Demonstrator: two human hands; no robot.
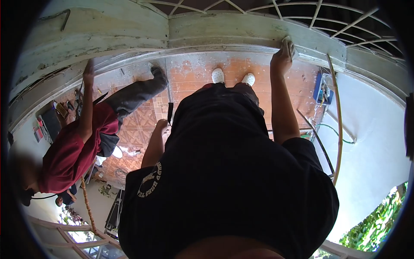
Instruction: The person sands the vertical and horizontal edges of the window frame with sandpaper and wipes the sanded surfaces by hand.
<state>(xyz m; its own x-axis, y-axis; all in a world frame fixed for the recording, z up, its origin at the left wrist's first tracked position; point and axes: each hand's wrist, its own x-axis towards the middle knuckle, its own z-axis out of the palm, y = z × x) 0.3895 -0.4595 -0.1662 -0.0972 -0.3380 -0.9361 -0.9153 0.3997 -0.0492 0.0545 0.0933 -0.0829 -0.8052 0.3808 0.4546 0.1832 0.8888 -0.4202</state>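
Observation:
My right hand (282,59) reaches forward and presses a pale, thin folded piece (295,52) against the weathered, whitish wooden frame (224,32). Whether that piece is sandpaper or cloth I cannot tell. Low at my side, my left hand (162,124) is closed beside a narrow dark strip (170,113), which seems to be in its grip. Its fingers are mostly hidden. The frame's paint is patchy and worn.
A person in a red shirt (69,162) works at the frame on the left. White metal grille (317,17) rises behind the frame. A blue crate (323,88) and a long wooden pole (338,125) stand at right. Pale specks dot the tiled floor (189,75).

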